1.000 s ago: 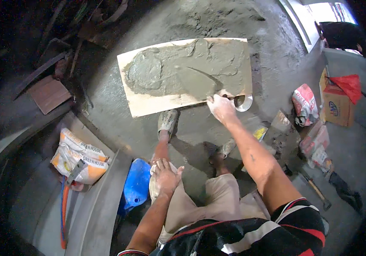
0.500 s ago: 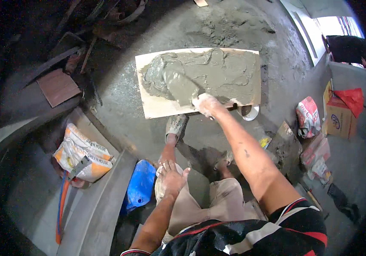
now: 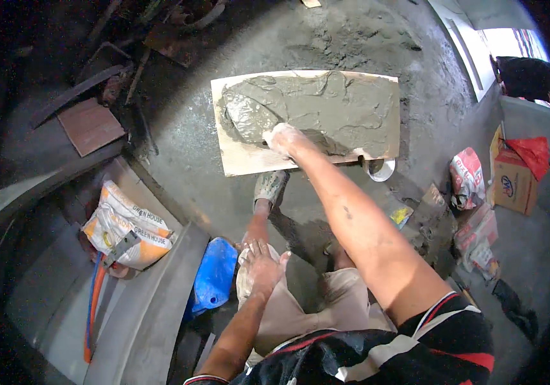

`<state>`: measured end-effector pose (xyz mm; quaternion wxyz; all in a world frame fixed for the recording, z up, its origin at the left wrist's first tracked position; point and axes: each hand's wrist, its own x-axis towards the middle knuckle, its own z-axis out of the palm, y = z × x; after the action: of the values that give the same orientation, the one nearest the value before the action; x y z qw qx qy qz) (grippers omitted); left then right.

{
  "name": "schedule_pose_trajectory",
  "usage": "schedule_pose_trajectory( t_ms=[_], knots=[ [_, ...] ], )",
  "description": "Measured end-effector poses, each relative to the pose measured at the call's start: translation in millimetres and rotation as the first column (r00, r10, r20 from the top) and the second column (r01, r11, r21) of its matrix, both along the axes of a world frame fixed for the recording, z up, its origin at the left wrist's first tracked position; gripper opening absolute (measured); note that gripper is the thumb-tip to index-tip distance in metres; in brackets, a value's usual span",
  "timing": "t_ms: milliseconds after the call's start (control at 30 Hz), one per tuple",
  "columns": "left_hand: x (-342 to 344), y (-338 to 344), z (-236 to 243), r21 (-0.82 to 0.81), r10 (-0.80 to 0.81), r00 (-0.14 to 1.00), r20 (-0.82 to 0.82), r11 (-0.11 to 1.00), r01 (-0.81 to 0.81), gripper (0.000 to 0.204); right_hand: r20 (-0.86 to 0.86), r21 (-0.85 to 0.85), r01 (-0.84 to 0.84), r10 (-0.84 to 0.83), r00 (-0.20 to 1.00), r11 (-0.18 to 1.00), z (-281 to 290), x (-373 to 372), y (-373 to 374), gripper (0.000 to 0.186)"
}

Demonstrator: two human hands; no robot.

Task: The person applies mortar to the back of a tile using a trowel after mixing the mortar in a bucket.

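Observation:
A rectangular tile (image 3: 246, 162) lies before me, its ribbed pale back facing up. Wet grey mortar (image 3: 345, 106) covers most of it, while bare ribbing shows along the near and left edges. My right hand (image 3: 286, 141) is closed round a trowel's handle, over the near left part of the tile. The trowel's mortar-smeared blade (image 3: 249, 115) lies on the mortar at the left end; the fingers cover the handle. On my left knee rests my left hand (image 3: 263, 268), flat with fingers spread, holding nothing.
A white round container (image 3: 384, 170) stands under the tile's near right edge. To my left are a blue plastic jug (image 3: 216, 274) and a white-orange sack (image 3: 132, 228). A cardboard box (image 3: 514, 179) and a red-white bag (image 3: 467, 176) sit at right. Loose mortar (image 3: 352, 42) lies beyond the tile.
My right hand has moved left with the trowel, and the blade has shifted toward the tile's left end. My left hand stays on the knee. The view has shifted slightly.

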<state>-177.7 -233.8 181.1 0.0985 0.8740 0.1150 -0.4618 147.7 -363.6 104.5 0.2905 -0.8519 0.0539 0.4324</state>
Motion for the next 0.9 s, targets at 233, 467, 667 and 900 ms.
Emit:
schedule_pose_trajectory(
  t_ms=[233,467,667,900],
  knots=[
    [0.2,-7.0,-6.3,-0.027,-0.020,1.000,0.009,0.999,0.020,0.098,0.182,-0.326,-0.191,0.260,0.948,0.926,23.5,13.2,-49.3,0.035],
    [-2.4,-5.8,-9.4,-0.020,0.010,0.999,0.041,1.000,-0.009,0.099,0.315,-0.253,-0.154,0.232,0.921,0.955,0.0,16.4,-74.4,0.034],
    [4.4,-2.7,-0.9,-0.026,0.026,1.000,0.017,0.999,-0.025,0.099,0.130,-0.131,-0.231,0.248,0.960,0.964,-16.2,-13.3,-82.1,0.040],
    [3.9,-12.8,-5.2,-0.046,-0.003,1.000,0.012,0.999,0.004,0.097,-0.098,0.021,0.177,-0.174,0.980,0.984,-35.6,-2.6,-33.1,0.050]
  ],
)
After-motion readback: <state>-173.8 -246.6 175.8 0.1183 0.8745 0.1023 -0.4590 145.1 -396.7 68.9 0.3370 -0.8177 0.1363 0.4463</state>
